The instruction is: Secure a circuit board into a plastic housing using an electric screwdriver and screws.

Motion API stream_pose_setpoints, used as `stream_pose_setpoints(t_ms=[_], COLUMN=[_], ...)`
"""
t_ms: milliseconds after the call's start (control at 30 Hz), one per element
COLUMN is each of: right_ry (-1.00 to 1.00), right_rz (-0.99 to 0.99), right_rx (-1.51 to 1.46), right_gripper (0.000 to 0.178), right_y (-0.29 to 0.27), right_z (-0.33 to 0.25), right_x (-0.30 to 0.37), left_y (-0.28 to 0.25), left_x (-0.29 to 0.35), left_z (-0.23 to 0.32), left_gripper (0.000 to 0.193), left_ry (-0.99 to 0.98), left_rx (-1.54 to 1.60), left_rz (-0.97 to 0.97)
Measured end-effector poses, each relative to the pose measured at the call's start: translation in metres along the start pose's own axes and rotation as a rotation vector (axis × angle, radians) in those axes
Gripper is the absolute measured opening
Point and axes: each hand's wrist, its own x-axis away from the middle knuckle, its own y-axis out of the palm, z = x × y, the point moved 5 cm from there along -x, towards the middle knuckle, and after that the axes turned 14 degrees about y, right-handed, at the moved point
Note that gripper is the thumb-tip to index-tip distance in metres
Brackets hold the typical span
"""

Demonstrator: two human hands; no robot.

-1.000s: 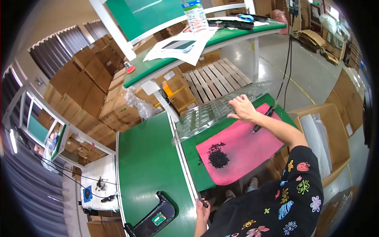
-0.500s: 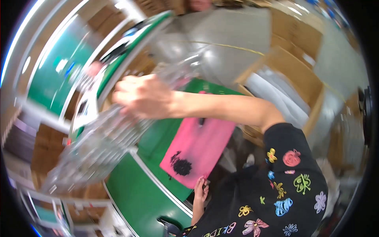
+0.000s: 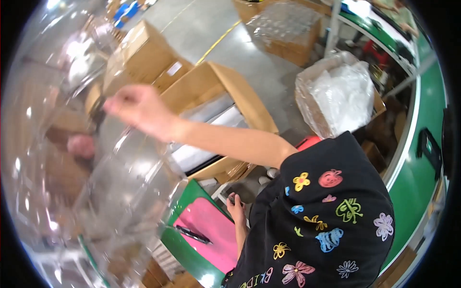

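Observation:
My right hand (image 3: pixel 141 110) reaches out to the left, its fingers pinched and blurred at the edge of a large clear plastic piece (image 3: pixel 129 168). The plastic, crumpled and shiny, fills much of the left side; whether it is a bag or a tray I cannot tell. Low in the middle, my left hand (image 3: pixel 236 209) is curled round a small dark thing, mostly hidden by the fingers. Beside it lies a pink mat (image 3: pixel 211 225) on a green tabletop (image 3: pixel 180 257), with a black pen-shaped tool (image 3: pixel 193 234) on the mat.
An open carton (image 3: pixel 249 103) with grey and white sheets stands beyond my right arm. Closed cartons (image 3: pixel 144 55) are behind it. A plastic-lined box (image 3: pixel 336 96) and a bubble-wrap-topped carton (image 3: pixel 288 36) stand farther right. A green bench (image 3: pixel 422 192) with a black device (image 3: pixel 430 149) curves along the right.
My view has swung to the right, bringing the cartons and right-hand bench in. The right hand still has the clear plastic, now spread across the left. The left hand stays near the pink mat.

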Motion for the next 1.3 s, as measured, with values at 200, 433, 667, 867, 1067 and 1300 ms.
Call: stream_pose_setpoints(t_ms=[200, 433, 667, 867, 1067, 1300], right_ry=[-0.253, -0.604, -0.611, -0.516, -0.449, -0.436], right_rz=[0.617, 1.173, 1.636, 1.648, 1.663, 1.473], right_rx=[0.050, 0.521, 0.725, 0.880, 1.133, 1.479], right_gripper=[0.030, 0.041, 0.028, 0.024, 0.025, 0.028], right_y=[-0.118, -0.188, -0.203, -0.233, -0.278, -0.282], right_z=[-0.114, -0.164, -0.178, -0.182, -0.186, -0.206], right_x=[0.086, 0.228, 0.364, 0.397, 0.343, 0.225], left_y=[0.040, 0.074, 0.126, 0.167, 0.141, 0.037], left_x=[-0.082, -0.146, -0.170, -0.192, -0.201, -0.131], left_z=[0.040, 0.128, 0.187, 0.189, 0.164, 0.115], left_gripper=[0.027, 0.028, 0.021, 0.019, 0.019, 0.023], left_ry=[0.075, 0.349, 0.519, 0.562, 0.465, 0.375], left_rx=[-0.058, 0.055, 0.052, 0.049, 0.026, -0.058], left_rz=[-0.289, -0.404, -0.540, -0.612, -0.397, 0.200])
